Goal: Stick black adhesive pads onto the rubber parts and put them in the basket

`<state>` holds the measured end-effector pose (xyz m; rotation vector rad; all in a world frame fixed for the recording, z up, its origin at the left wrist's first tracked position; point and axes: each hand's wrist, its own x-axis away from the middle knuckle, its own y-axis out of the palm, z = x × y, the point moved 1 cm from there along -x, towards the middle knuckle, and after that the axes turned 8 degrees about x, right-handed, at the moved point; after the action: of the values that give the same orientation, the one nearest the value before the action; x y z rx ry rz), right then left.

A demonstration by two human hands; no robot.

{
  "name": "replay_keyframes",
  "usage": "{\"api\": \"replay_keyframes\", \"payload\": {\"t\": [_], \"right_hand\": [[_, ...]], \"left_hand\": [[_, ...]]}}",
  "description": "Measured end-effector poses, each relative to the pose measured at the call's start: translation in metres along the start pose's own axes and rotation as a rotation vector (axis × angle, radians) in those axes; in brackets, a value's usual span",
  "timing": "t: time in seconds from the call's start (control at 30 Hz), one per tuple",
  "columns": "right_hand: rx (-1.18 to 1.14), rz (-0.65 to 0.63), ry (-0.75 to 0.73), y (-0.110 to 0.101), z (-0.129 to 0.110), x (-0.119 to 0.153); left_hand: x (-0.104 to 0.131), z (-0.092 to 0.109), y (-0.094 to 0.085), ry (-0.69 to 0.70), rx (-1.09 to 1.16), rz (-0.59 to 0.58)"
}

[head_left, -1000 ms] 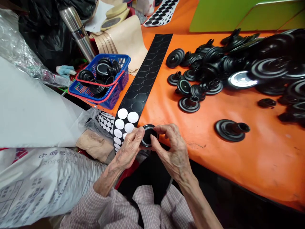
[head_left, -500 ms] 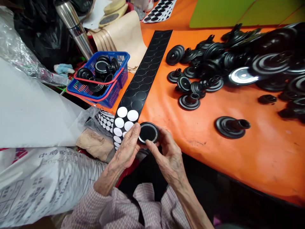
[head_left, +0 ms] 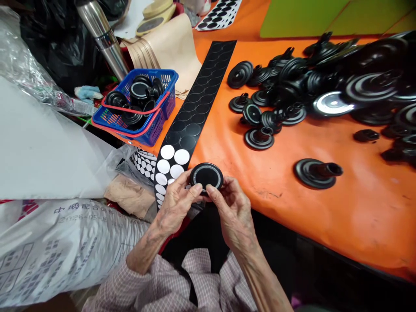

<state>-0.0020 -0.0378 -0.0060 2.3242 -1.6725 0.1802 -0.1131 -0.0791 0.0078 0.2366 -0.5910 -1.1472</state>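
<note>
A round black plastic disc part (head_left: 206, 175) with a pale ring on its face is held at the table's front edge. My left hand (head_left: 178, 200) grips its left side, thumb on the near rim. On the right side my right hand (head_left: 231, 207) grips it too, its thumb beside the left one. The part's underside is hidden. Just left of it runs a black sticker strip (head_left: 198, 104) marked with round die-cut discs; bare white circles show at its near end. A similar black part with a hollow stem (head_left: 316, 173) lies to the right.
A blue basket (head_left: 152, 134) with red handles holds several black parts at left. A heap of black parts (head_left: 292, 82) covers the orange table's (head_left: 227, 147) back right. A steel flask (head_left: 103, 37), brown paper (head_left: 175, 47) and a white sack (head_left: 71, 247) are at left.
The disc part has risen slightly and moved a little right. My left thumb has shifted from its left side to the near rim, beside my right thumb.
</note>
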Motion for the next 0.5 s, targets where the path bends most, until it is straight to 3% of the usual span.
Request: {"api": "replay_keyframes", "payload": {"t": [0.23, 0.5], "right_hand": [[0.001, -0.069, 0.028, 0.002, 0.001, -0.004], [0.331, 0.002, -0.070, 0.000, -0.004, -0.011]], "left_hand": [[0.002, 0.002, 0.004, 0.023, -0.027, 0.088], [0.000, 0.009, 0.004, -0.046, -0.049, 0.009]]}}
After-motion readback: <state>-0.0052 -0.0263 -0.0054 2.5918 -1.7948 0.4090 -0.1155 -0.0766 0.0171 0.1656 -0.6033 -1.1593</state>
